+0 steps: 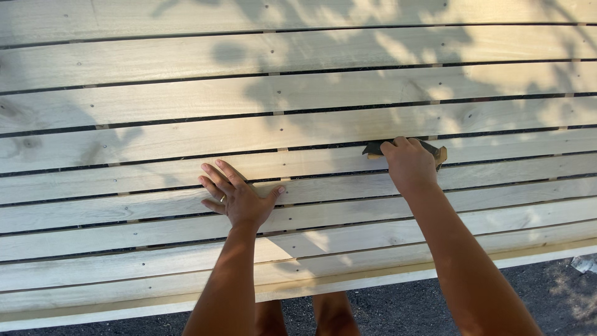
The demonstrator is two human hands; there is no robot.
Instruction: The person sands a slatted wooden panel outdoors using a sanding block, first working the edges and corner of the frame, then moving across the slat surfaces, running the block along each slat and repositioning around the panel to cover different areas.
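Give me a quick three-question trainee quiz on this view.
1. True or false: the left hand lies flat, fingers spread, on the slats.
2. What does the right hand hold? A) a drill B) a sanding block C) a brush
3. Fill in: the block is pressed at a ___ between two slats.

Key: 1 true; 2 B; 3 gap
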